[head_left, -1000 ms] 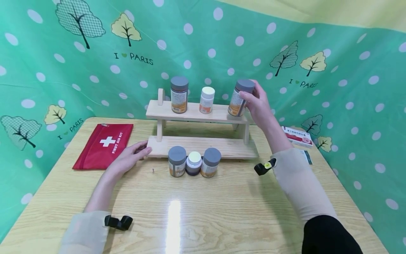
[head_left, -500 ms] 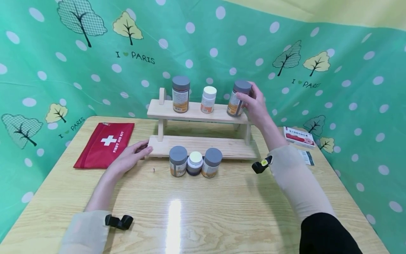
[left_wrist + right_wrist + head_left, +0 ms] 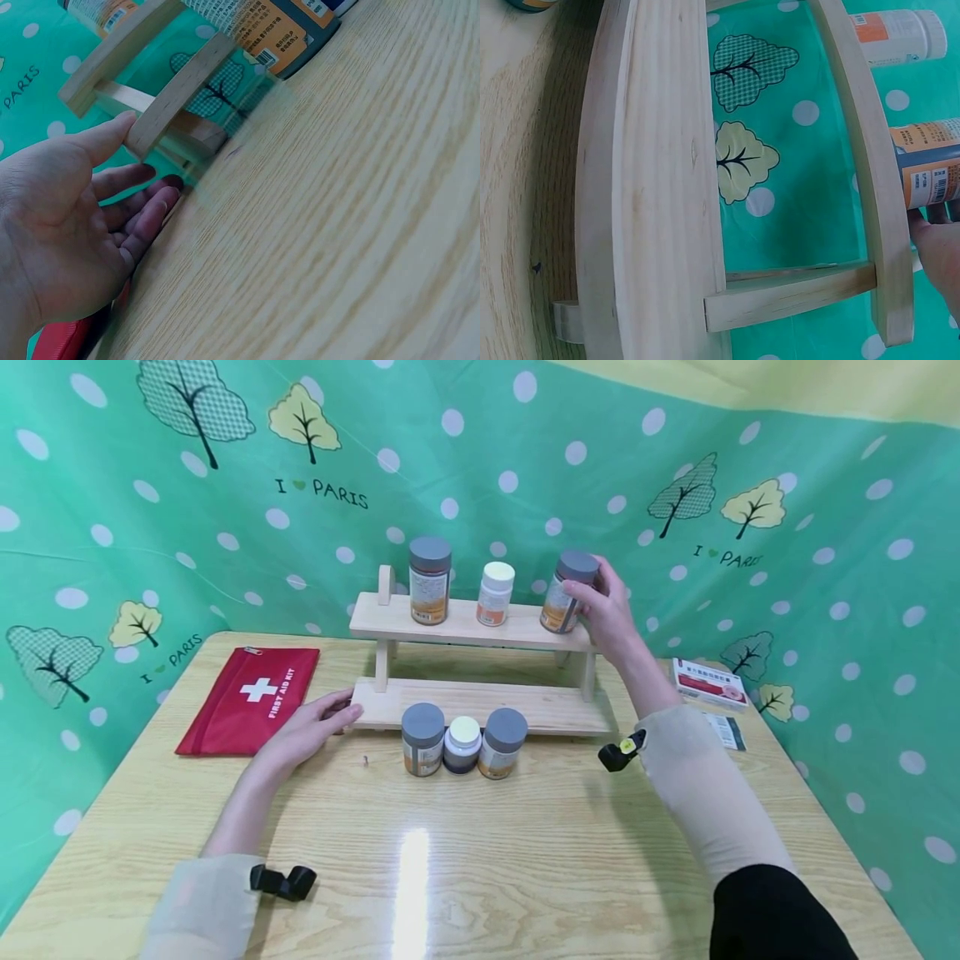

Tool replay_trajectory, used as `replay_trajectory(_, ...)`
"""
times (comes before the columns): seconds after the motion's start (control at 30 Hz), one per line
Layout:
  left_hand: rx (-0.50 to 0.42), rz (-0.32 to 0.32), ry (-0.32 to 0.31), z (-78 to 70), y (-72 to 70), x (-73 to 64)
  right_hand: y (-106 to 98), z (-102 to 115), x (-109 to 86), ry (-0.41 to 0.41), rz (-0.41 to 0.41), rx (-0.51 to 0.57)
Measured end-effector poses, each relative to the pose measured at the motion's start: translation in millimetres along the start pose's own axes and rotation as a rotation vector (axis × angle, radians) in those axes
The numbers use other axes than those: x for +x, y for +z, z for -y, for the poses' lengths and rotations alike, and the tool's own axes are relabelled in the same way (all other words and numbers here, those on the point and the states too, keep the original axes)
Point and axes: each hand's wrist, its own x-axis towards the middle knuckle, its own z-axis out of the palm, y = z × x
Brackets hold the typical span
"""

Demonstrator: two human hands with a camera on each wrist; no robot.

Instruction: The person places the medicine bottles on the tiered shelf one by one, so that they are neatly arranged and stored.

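A two-tier wooden shelf (image 3: pixel 480 703) stands at the back of the table. On its upper board, my right hand (image 3: pixel 611 614) holds a brown bottle with a grey cap (image 3: pixel 561 604) at the right end, thumb across the front and fingers behind. In the right wrist view this bottle (image 3: pixel 930 169) is at the upper board's edge. My left hand (image 3: pixel 311 727) holds the lower board's left end, thumb (image 3: pixel 112 139) against the board and fingers loosely curled below. A similar grey-capped bottle (image 3: pixel 430 585) and a smaller white bottle (image 3: pixel 495 597) stand upright on the upper board.
In front of the lower board stand two grey-capped bottles (image 3: pixel 423 743) (image 3: pixel 503 747) with a small white-capped bottle (image 3: pixel 462 747) between them. A red first aid pouch (image 3: pixel 251 702) lies at left. A medicine box (image 3: pixel 708 683) and a flat packet (image 3: pixel 726 732) lie at right.
My right hand has shifted the tilted bottle slightly left and it stands more upright on the upper board. My left hand stays at the shelf's end.
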Motion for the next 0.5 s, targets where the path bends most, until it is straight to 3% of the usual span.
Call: replay_trajectory(0.5,0.006,-0.003,0.013,1.0,-0.3,1.0,0.1,0.2,-3.8,0.000,0.011,-0.023)
